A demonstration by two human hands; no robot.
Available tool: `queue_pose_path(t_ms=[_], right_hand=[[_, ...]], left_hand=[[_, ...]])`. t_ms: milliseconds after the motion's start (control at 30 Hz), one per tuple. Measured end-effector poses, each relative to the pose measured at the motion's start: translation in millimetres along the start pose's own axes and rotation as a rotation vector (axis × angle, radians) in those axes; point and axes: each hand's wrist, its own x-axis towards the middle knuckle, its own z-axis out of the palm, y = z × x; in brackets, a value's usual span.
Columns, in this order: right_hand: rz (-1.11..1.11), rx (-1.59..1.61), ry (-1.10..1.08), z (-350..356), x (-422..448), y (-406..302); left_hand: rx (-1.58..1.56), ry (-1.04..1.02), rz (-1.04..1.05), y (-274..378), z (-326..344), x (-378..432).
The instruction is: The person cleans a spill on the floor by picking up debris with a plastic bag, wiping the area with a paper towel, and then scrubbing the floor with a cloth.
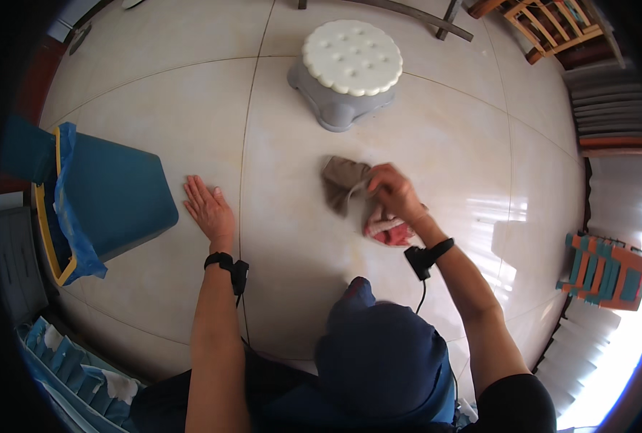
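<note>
My right hand [394,192], blurred, grips one edge of a brown cloth [343,181] that spreads to its left. Just below this hand a red and pale pink cloth [390,230] lies on the tiled floor, partly covered by the hand and wrist. My left hand [208,211] is empty, palm down at the floor, its fingers slightly apart. It is near the base of a teal bin [121,189] with a yellow rim [41,227] and a blue bag liner [77,233]. Each wrist wears a black strap with a small device.
A grey stool [337,111] with a cream scalloped seat [353,57] stands ahead. Behind it runs a metal bar [407,13]. Wooden slatted furniture [556,24] is at the upper right; an orange and teal slatted object [608,270] is at the right. My dark-blue-clad knee [378,357] is in front.
</note>
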Motion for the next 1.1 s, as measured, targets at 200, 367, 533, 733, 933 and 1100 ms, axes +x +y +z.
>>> queue_pose_path(t_ms=[200, 367, 533, 733, 933, 1100], right_hand=[[0.234, 0.158, 0.036, -83.0, 59.6, 21.7], [0.145, -0.364, 0.129, -39.8, 66.7, 45.3], [0.027, -0.605, 0.024, -6.9, 53.2, 2.8], [-0.127, -0.499, -0.345, 12.3, -30.2, -34.7], [-0.235, -0.635, -0.277, 13.3, -100.3, -24.2], [0.171, -0.729, 0.239, -33.8, -92.4, 23.9]], left_hand=[[0.019, 0.006, -0.002, -0.7, -0.8, -2.9], [-0.013, 0.028, 0.052, 3.5, 0.8, -3.6], [0.019, 0.015, 0.05, 2.7, 0.3, -0.7], [0.005, 0.027, 0.057, 4.7, 1.3, -3.0], [0.047, 0.035, 0.098, -7.4, 11.3, -1.3], [0.03, 0.012, 0.125, -18.3, 20.1, 3.7]])
